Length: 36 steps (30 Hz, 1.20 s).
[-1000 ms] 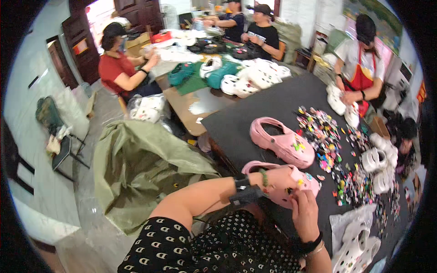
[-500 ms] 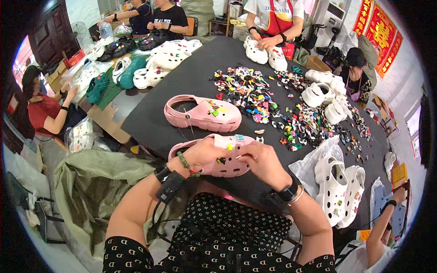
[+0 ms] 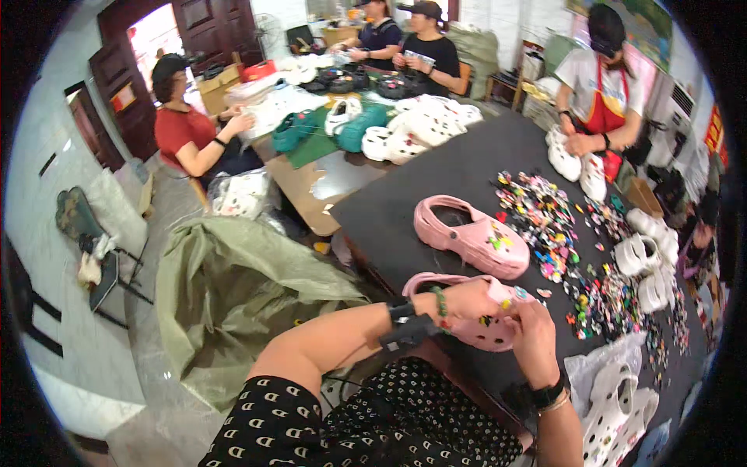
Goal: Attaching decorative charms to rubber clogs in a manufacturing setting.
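A pink clog with vent holes and a few small charms lies on the black table, toe to the right. My left hand is closed over its upper, gripping it. Fingers pinched, my right hand is at the toe; what it holds, if anything, is hidden by the fingers. Just beyond stands a second pink clog, with colourful charms on its toe and neither hand touching it.
Loose charms cover the table to the right. White clogs stand beside a clear plastic bag at lower right. A green sack is left of me. Several people work around the tables, one handling white clogs.
My view has swung left, so the table and hands appear further right. My left hand still grips the pink clog, and my right hand stays pinched at its toe.
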{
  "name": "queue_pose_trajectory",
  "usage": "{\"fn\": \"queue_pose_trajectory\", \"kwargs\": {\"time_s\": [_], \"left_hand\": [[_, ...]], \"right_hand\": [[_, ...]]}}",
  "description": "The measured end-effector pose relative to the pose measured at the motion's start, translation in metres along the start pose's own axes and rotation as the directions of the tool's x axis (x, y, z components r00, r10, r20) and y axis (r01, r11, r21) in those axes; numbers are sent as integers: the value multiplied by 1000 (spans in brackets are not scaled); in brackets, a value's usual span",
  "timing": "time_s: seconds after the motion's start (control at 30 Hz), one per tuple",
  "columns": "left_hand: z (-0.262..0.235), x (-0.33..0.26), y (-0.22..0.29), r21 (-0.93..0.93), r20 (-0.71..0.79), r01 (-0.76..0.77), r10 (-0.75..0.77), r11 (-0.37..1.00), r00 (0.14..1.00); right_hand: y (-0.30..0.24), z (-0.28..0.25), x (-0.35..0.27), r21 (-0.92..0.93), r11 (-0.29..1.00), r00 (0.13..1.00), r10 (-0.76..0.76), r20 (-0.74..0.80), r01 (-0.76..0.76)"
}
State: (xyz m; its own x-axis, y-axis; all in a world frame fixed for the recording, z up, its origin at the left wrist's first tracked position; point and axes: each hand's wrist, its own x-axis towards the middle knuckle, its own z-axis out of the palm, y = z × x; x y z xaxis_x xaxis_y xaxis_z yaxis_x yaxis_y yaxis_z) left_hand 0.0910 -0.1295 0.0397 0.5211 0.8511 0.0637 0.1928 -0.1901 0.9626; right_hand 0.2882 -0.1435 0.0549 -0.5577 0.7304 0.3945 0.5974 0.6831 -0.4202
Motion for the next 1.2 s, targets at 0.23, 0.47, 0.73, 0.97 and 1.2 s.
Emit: {"fn": "queue_pose_trajectory", "kwargs": {"time_s": [0.23,0.47,0.73,0.97,1.2], "left_hand": [[6,2,-27,-220,-40,-12,3,975,999],[7,-9,-7,-158,-44,73,-81,985,996],[13,-4,-25,-67,-76,18,-24,998,997],[-1,7,-23,349,-78,-10,40,937,996],[-17,-38,42,524,-279,366,-251,769,927]], "right_hand": [[25,8,-5,-165,986,995,19,-98,-35],[33,13,2,249,948,978,170,122,-196],[22,16,13,-38,979,975,203,94,-200],[47,15,13,118,986,985,100,139,-117],[40,-6,1,141,975,974,148,172,-173]]}}
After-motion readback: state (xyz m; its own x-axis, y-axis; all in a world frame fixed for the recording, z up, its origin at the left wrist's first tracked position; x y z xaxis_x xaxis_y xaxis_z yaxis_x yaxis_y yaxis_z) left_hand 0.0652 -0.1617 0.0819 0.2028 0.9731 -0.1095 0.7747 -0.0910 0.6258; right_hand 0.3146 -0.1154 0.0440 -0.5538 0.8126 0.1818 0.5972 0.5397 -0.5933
